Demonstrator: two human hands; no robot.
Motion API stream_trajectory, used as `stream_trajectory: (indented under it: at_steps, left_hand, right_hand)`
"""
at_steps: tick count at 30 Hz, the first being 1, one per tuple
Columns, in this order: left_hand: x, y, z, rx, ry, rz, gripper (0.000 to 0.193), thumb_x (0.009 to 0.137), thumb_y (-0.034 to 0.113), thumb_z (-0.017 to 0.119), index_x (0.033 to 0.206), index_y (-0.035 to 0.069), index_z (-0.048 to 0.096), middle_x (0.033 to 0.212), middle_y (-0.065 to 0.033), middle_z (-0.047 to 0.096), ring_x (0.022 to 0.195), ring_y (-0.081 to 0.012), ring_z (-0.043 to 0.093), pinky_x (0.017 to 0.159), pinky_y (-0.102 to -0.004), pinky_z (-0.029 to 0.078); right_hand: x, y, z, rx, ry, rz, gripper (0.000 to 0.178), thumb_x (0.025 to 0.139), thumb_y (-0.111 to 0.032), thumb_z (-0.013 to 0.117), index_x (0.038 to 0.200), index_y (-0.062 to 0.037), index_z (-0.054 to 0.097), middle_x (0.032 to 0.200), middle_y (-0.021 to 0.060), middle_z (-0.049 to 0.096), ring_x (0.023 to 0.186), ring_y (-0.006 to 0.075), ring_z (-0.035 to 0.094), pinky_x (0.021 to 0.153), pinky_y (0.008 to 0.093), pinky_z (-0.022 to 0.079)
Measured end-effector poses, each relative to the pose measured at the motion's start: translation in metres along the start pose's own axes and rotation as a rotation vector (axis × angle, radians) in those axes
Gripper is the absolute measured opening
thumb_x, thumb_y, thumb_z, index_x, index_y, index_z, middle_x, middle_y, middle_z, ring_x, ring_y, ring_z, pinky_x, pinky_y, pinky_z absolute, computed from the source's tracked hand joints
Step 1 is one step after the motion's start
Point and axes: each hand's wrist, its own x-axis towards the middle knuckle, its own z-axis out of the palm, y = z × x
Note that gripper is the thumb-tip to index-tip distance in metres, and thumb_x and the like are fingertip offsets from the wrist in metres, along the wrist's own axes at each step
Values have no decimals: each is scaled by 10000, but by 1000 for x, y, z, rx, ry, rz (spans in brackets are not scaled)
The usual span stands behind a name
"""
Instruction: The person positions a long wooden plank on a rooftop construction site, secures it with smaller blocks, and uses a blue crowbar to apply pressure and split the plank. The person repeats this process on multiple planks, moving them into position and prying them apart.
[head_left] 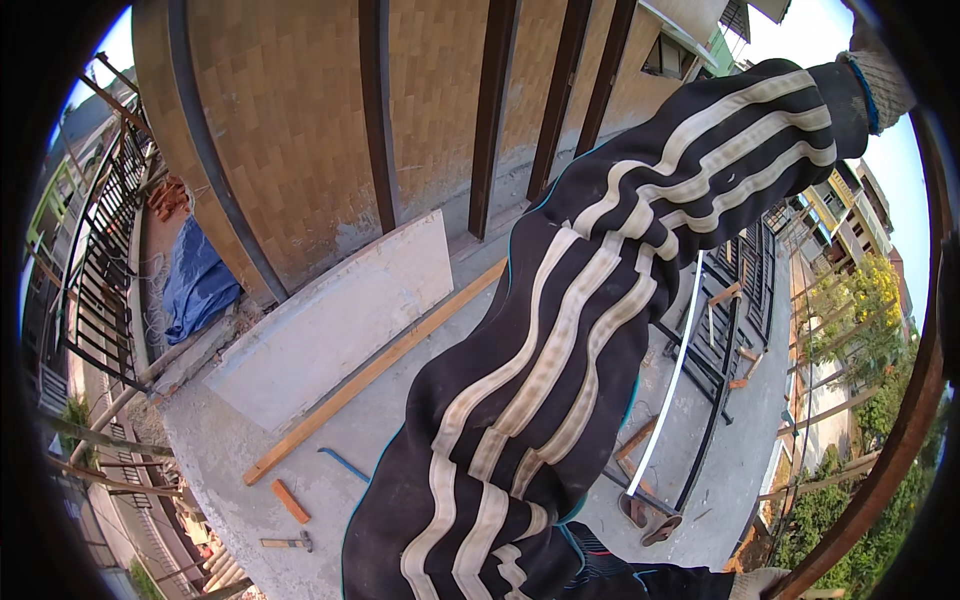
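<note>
My left arm, in a black sleeve with pale stripes, reaches across the view to the upper right. My left hand (882, 88), in a grey knit glove with a blue edge, is at the upper end of a long brown metal bar (905, 440). That bar runs down the right side and looks curved near the picture's rim. Low on the right, my right hand (760, 583), in a pale glove, is closed at the bar's lower part. The fingers of both hands are mostly hidden or cut off by the dark rim.
Brown metal posts (495, 120) stand along a tiled wall (280, 110). A pale board (340, 320), wooden batten (380, 370), blue rod (343, 464), brick (291, 501) and hammer (289, 542) lie on the concrete. Black railings (720, 340) lie at right, near sandals (660, 530); blue tarp (200, 280) at left.
</note>
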Motion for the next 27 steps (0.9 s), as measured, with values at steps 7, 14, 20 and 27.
stream_trajectory:
  at_steps: [7, 14, 20, 27]
  left_hand:
    - [20, -30, 65, -109, -136, -77, 923, 1022, 591, 381, 1479, -177, 150, 1218, -334, 591, 1113, -393, 629, 1011, -454, 487]
    - [4, -120, 74, -159, -243, -185, 873, 1016, 568, 427, 1491, -127, 197, 1255, -319, 582, 1138, -385, 628, 1003, -456, 509]
    - [-4, -221, 65, -210, -349, -227, 818, 1011, 543, 473, 1503, -72, 252, 1296, -303, 572, 1167, -378, 626, 997, -460, 530]
    - [7, -375, 57, -298, -568, -255, 760, 1004, 512, 528, 1517, -7, 315, 1343, -284, 561, 1201, -369, 624, 990, -465, 554]
  right_hand:
    - [-2, 17, -35, 30, 2, -90, 682, 871, -447, 766, 1404, -144, 466, 1239, 161, 628, 1211, 328, 562, 1057, 533, 439]
    - [-1, 41, -80, 141, 33, 202, 935, 720, -334, 786, 1424, 95, 345, 1328, 186, 461, 1258, 237, 491, 1080, 357, 379]
    - [-33, 117, -86, 157, 123, -42, 1112, 596, -331, 889, 1453, 85, 317, 1373, 177, 442, 1276, 294, 493, 1087, 372, 386]
    - [-49, 234, -153, 227, 37, -188, 951, 652, -360, 868, 1385, 20, 396, 1277, 163, 481, 1209, 247, 529, 1028, 395, 433]
